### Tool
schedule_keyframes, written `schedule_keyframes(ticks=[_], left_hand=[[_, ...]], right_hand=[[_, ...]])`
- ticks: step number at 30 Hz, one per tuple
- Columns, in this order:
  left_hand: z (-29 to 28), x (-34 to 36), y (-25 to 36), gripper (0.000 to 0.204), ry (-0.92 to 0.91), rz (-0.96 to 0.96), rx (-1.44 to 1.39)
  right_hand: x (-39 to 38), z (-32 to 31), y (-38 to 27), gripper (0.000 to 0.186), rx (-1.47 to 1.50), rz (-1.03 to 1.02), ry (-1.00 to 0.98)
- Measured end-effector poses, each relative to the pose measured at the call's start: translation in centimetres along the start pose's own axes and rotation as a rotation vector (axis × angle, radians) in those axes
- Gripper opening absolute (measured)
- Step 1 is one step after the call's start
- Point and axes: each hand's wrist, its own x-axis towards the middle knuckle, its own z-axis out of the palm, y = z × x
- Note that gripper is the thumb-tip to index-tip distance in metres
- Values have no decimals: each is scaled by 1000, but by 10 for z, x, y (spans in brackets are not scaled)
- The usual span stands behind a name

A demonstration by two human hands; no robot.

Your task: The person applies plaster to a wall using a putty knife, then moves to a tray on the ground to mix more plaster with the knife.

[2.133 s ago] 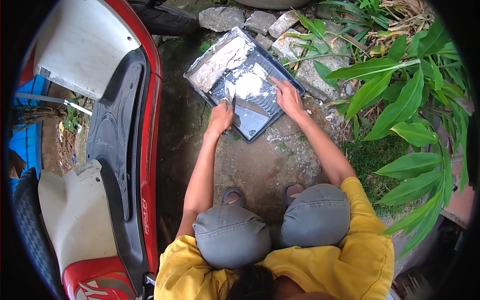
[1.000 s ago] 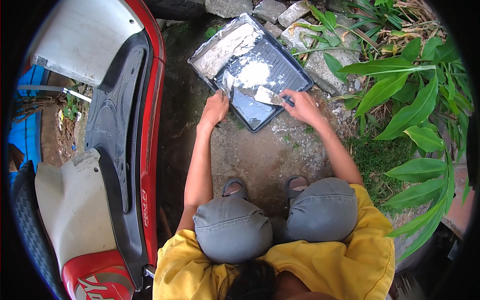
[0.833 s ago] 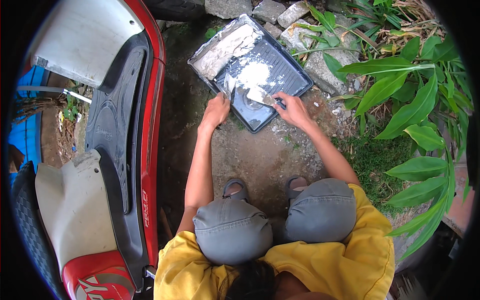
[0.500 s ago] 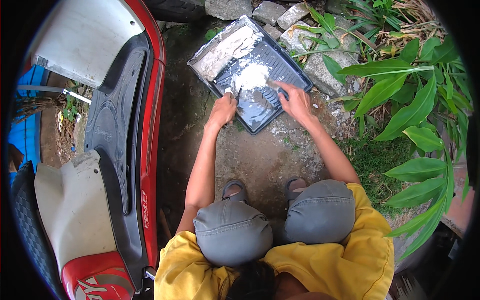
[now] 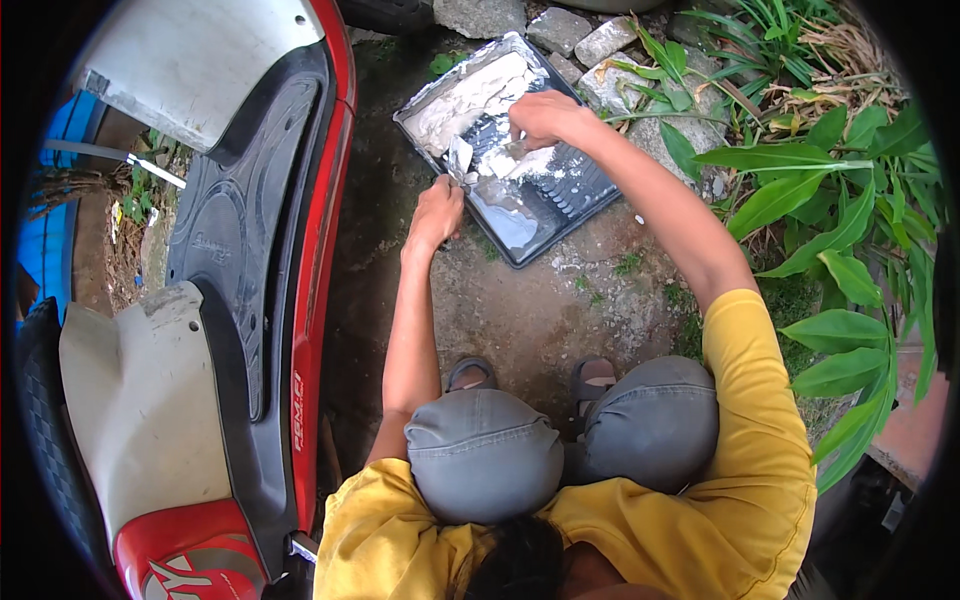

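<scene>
Squatting on a patch of bare ground (image 5: 540,320), both arms reaching toward the far side. Working over a dark paint tray (image 5: 560,205) lying flat on the ground, touching the stones (image 5: 590,45) at its far edge, with leafy plants (image 5: 820,200) to the right and a red scooter (image 5: 250,250) close on the left.

Left hand (image 5: 437,212) resting at the near left rim of the tray, grip closing around the handle of a small flat scraper (image 5: 460,158); blade coated in white and angling up over the tray. Right hand (image 5: 540,118) hovering over the far half of the tray, fingers curling down onto a second small tool or lump buried in white paste (image 5: 470,95); exactly what is being pinched not clear, paste hiding it.

Paste heaping thick in the far left corner of the tray and smearing across the ribbed middle; a wet pool (image 5: 505,225) sitting near the near rim.

Risks noted, as judgement only:
- Tray sitting on uneven ground beside stones: pressing hard on one edge likely tipping it and sending the wet pool over the near rim.
- Scraper handle smeared: left grip likely slipping, dropping the blade into the paste.
- Scooter panel standing just beside the working elbow: flicking paste off the blade likely spattering it.
- Sandalled feet (image 5: 470,375) lying near the tray: spills likely reaching them.
</scene>
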Motion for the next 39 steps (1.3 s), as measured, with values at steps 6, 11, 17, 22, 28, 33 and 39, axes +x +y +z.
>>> schedule_keyframes(ticks=[6,11,17,22,28,33,39], left_hand=[[-3,-10,-2,23,-20,6,15],[0,-4,-6,21,-66,-22,-32],[2,5,-2,22,-50,14,-64],[-2,3,10,24,-60,33,-9],[3,17,2,30,-107,75,156],[24,28,6,37,-122,69,263],[38,23,17,36,-125,103,251]], right_hand=[[18,-8,12,26,-162,33,-103],[-6,-17,43,23,-178,73,-91],[18,6,29,34,-64,-10,44],[4,7,46,29,-71,132,-31],[-33,-11,31,25,-42,248,36],[-81,39,33,28,3,148,168],[-90,58,57,31,172,208,294]])
